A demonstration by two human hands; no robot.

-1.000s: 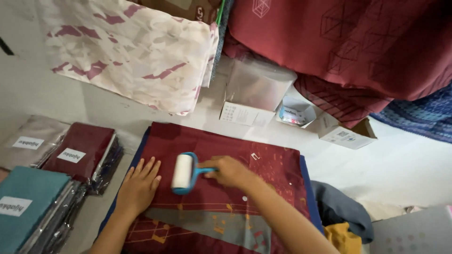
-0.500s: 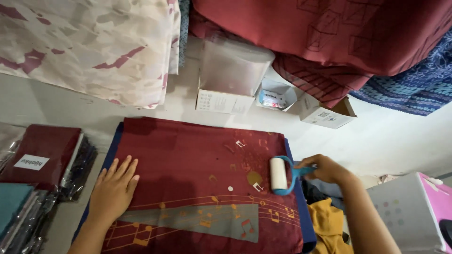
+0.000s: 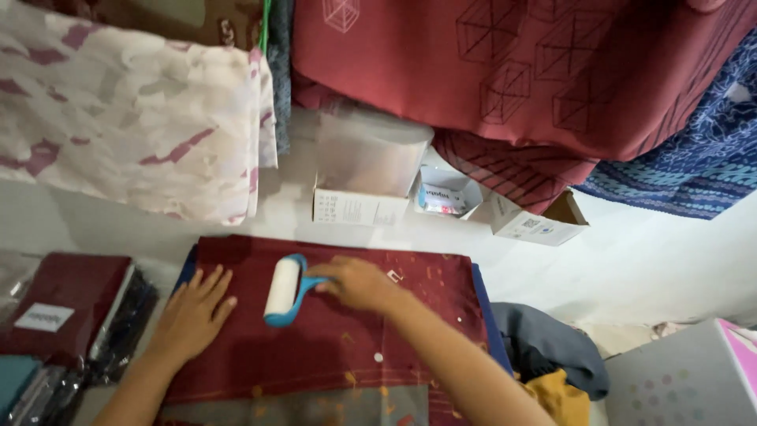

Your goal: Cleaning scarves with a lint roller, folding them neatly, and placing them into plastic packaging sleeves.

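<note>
A dark red folded cloth (image 3: 331, 347) with small gold marks and a blue edge lies flat on the white floor in front of me. My right hand (image 3: 359, 282) grips the blue handle of a lint roller (image 3: 284, 290), whose white roll rests on the cloth's upper left part. My left hand (image 3: 192, 312) lies flat on the cloth's left edge, fingers spread, holding nothing.
Packed cloths in clear bags (image 3: 67, 312) are stacked at the left. White cardboard boxes (image 3: 361, 207) and a clear plastic tub (image 3: 371, 154) stand behind the cloth. Hanging fabrics (image 3: 134, 118) fill the top. A grey and yellow garment pile (image 3: 544, 355) lies at the right, beside a grey box (image 3: 686, 379).
The roller has travelled from the cloth's right side back to its upper left, with my right hand on it. My left hand has stayed pressed on the left edge.
</note>
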